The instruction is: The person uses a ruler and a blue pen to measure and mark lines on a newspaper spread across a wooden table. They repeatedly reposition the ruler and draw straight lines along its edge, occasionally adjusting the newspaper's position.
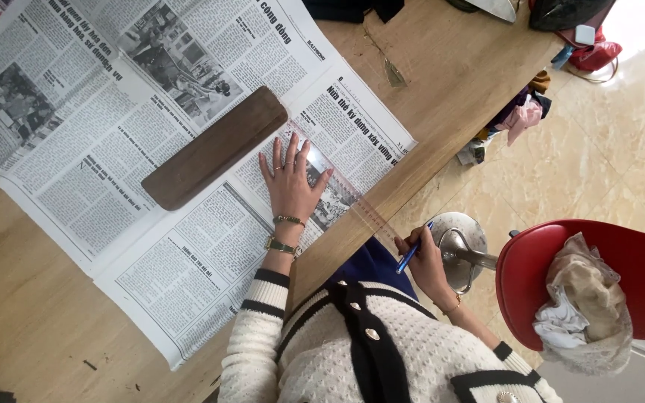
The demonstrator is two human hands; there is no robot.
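— Ruler (337,186), the clear one: where is it?

— On the newspaper (113,172), running from the middle toward 4 o'clock, past the table (449,82) edge. The left hand (290,183) lies flat on it, fingers spread, pressing down and grasping nothing.

— And the other hand?

— The right hand (425,261) is closed around a blue pen (410,255), held off the table edge at about 4 o'clock, not touching the paper.

— How would you keep the line true?

— I'd judge firm, even pressure over the ruler's middle matters most, as its far end hangs unsupported.

— Anything in the way?

— A dark wooden block (214,148) sits just beside the fingertips at 11 o'clock, apart from them. A red chair (584,276) with crumpled cloth (584,306) stands at 4 o'clock, and a bag (591,52) lies on the floor at 2 o'clock.
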